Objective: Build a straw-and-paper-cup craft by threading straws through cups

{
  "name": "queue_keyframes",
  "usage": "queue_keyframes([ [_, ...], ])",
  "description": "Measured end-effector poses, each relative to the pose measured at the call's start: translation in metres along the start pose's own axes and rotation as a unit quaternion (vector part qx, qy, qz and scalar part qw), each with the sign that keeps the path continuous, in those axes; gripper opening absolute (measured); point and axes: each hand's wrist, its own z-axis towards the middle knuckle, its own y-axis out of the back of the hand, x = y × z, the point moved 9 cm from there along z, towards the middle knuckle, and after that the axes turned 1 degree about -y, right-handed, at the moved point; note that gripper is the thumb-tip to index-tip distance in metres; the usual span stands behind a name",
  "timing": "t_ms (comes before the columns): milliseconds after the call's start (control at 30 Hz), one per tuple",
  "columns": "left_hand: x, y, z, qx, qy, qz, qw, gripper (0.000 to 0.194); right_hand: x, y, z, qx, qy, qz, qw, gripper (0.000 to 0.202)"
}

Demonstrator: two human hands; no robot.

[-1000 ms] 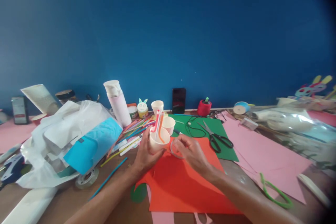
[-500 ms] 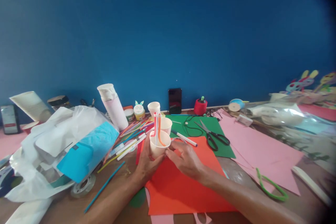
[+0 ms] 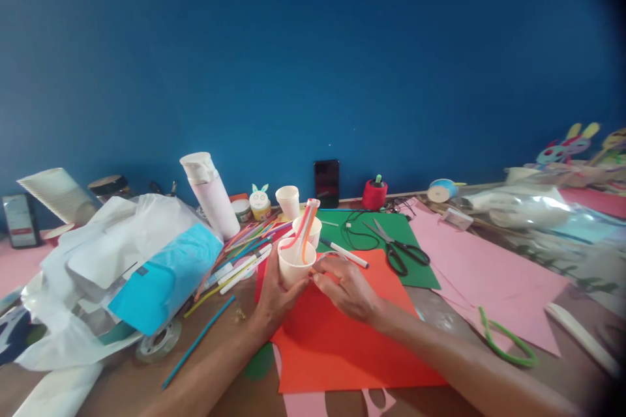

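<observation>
My left hand (image 3: 274,296) is wrapped round a white paper cup (image 3: 297,272), held tilted over the orange-red paper sheet (image 3: 352,345). Out of the cup lean thin red, white and orange strips (image 3: 307,225), bunched at the top; their exact kind is hard to make out. At the cup's right side, the fingers of my right hand (image 3: 348,290) are pinched together by the wall, and whatever lies between them is hidden. Right behind stands another paper cup (image 3: 313,234), partly covered by the strips. A capped white marker (image 3: 346,252) lies just beyond my right hand.
Black scissors (image 3: 398,247) rest on green paper (image 3: 362,228). Pipe cleaners and markers (image 3: 247,270) are scattered left of the cup, beside a plastic bag (image 3: 73,280) and a tape roll (image 3: 159,342). A phone (image 3: 327,184) leans against the blue wall. Pink paper (image 3: 489,280) lies right.
The cup has tilted in my left hand, and the strips, upright before, now lean to the right, with the red one curving left inside. My right hand stays beside the cup.
</observation>
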Motion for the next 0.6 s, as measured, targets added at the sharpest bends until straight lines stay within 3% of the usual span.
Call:
queue_keyframes([
  [200,-0.007,-0.003,-0.005,0.024,0.011,-0.035,0.999,0.077,-0.012,0.006,0.002,-0.039,-0.045,0.021,0.998,0.021],
  [300,-0.006,-0.001,-0.002,0.035,0.023,-0.123,0.992,0.066,-0.024,0.013,0.005,-0.051,-0.073,0.023,0.996,0.024],
  [400,0.008,0.012,0.005,-0.019,0.057,-0.207,0.977,0.055,-0.035,0.018,0.009,-0.047,-0.087,0.021,0.995,0.025],
  [500,0.026,0.024,0.011,-0.078,0.099,-0.214,0.969,0.043,-0.039,0.015,0.012,-0.006,-0.066,0.049,0.997,0.024],
  [600,0.038,0.019,0.013,-0.058,0.134,-0.230,0.962,0.034,-0.041,0.012,0.013,0.023,-0.044,0.064,0.997,0.022],
])
